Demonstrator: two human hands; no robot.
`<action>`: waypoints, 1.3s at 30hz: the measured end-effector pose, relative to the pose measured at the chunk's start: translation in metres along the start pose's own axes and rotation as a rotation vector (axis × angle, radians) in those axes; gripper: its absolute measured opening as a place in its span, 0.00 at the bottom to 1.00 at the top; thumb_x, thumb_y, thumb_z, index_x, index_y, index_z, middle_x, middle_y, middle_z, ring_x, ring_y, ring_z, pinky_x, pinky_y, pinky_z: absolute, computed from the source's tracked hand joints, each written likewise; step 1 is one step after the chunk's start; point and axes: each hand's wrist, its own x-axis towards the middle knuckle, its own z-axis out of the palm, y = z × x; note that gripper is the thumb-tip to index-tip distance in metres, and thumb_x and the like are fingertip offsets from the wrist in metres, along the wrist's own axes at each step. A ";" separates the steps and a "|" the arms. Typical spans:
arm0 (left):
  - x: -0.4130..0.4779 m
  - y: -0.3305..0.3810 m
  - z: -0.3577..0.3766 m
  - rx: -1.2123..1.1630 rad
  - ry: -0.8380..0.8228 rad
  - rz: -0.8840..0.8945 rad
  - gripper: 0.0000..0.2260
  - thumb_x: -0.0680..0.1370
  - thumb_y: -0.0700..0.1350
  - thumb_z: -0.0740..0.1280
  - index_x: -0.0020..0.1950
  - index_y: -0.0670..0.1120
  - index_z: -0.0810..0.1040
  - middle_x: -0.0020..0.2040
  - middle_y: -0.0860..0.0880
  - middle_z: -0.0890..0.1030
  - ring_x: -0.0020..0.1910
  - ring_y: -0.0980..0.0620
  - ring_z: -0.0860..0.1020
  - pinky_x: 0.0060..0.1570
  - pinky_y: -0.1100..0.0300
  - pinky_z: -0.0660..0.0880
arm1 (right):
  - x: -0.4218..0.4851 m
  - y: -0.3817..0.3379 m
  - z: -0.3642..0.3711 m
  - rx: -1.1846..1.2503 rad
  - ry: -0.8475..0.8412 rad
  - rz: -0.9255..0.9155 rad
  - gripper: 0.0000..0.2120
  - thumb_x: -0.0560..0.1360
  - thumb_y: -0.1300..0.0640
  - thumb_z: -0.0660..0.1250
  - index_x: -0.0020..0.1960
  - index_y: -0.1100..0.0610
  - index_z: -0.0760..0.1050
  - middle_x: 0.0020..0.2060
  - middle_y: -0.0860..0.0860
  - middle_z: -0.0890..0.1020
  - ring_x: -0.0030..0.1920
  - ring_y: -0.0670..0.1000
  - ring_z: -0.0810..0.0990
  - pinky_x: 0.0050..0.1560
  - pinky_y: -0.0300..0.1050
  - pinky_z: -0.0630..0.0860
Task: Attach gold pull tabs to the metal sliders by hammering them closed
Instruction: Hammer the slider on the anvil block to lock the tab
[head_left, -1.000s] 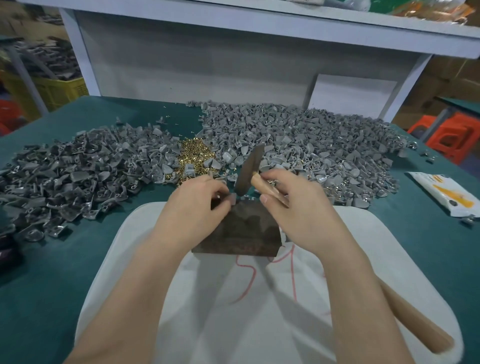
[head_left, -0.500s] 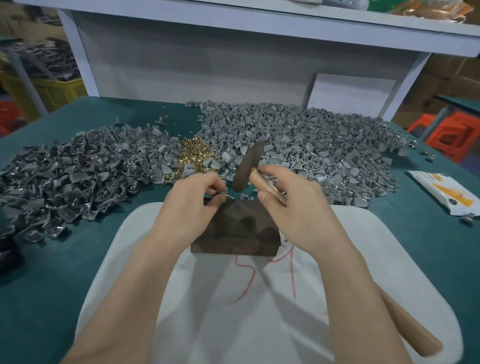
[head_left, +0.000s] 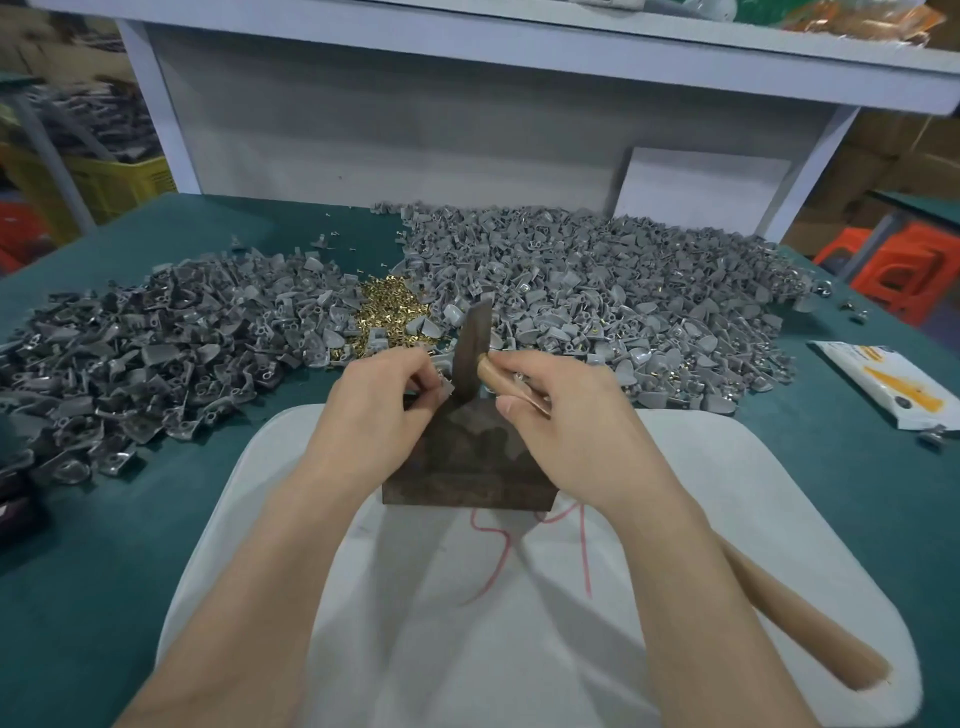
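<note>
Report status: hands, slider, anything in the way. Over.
Left hand pinches slider at dark block's far edge. Right hand grips hammer, head upright beside slider. Nothing in the way.

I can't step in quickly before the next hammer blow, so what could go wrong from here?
1. The left hand pinches the slider right beside the head of the hammer, which the right hand grips. A stray blow could catch the fingertips.
2. The slider sits at the far edge of the dark block, so it might skip off into the grey piles.
3. The block rests on a white cloth and may shift when struck.
</note>
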 end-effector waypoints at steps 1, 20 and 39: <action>0.000 0.000 -0.001 -0.001 -0.006 0.001 0.04 0.74 0.42 0.71 0.40 0.46 0.77 0.39 0.52 0.80 0.43 0.49 0.80 0.49 0.49 0.77 | 0.000 0.000 -0.001 0.015 0.004 0.010 0.18 0.76 0.56 0.65 0.64 0.45 0.74 0.55 0.46 0.81 0.56 0.50 0.78 0.57 0.40 0.72; 0.004 -0.001 -0.007 -0.307 -0.096 -0.149 0.07 0.72 0.40 0.73 0.42 0.50 0.78 0.45 0.52 0.82 0.50 0.53 0.81 0.57 0.61 0.75 | 0.001 0.003 -0.001 0.071 0.019 0.023 0.18 0.75 0.56 0.65 0.64 0.43 0.73 0.54 0.44 0.82 0.56 0.47 0.78 0.58 0.42 0.73; 0.003 -0.001 -0.005 -0.090 -0.018 0.025 0.04 0.73 0.39 0.73 0.42 0.45 0.79 0.45 0.48 0.76 0.42 0.55 0.81 0.43 0.78 0.69 | 0.000 -0.004 -0.003 0.154 0.175 -0.052 0.18 0.75 0.57 0.66 0.64 0.46 0.75 0.58 0.40 0.80 0.59 0.40 0.74 0.59 0.28 0.67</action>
